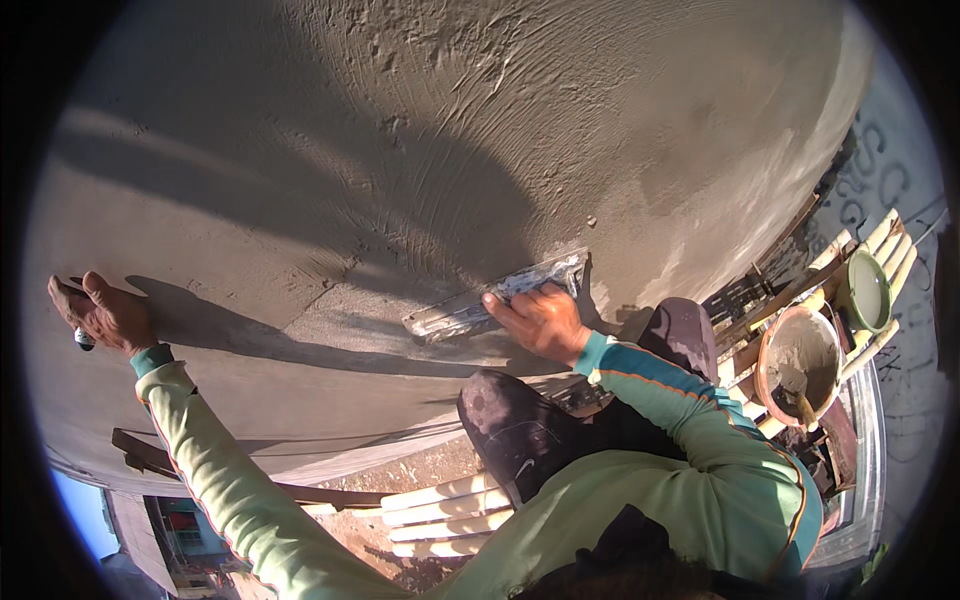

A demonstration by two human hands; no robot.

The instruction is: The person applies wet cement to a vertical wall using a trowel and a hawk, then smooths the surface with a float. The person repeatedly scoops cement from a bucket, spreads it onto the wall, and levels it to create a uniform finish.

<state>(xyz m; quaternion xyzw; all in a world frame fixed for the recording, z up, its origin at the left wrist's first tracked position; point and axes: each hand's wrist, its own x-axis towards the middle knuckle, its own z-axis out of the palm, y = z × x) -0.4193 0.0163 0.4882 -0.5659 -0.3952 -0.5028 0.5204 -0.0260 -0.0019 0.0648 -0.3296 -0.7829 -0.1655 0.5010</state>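
Observation:
My right hand [545, 322] is closed round the grip of a long plastering trowel [455, 318]. The trowel's mortar-smeared blade lies tilted against the wet grey plaster wall [400, 160]. Stretched far out to the left, my left hand [108, 315] is beside the wall with its fingers curled. A small dark and white object [84, 340] shows under those fingers; its kind is hard to make out. Ridged, rough plaster covers the wall above the trowel, while smoother plaster lies to the left. Shadows of my arms and head fall across it.
At the right, an orange bucket [765, 370] holds grey mortar and a tool with a wooden handle [806, 410]. Beyond it stands a green bucket [850, 290]. Bamboo poles [450, 515] lie below me and under the buckets. My bent knees [510, 415] are close to the wall.

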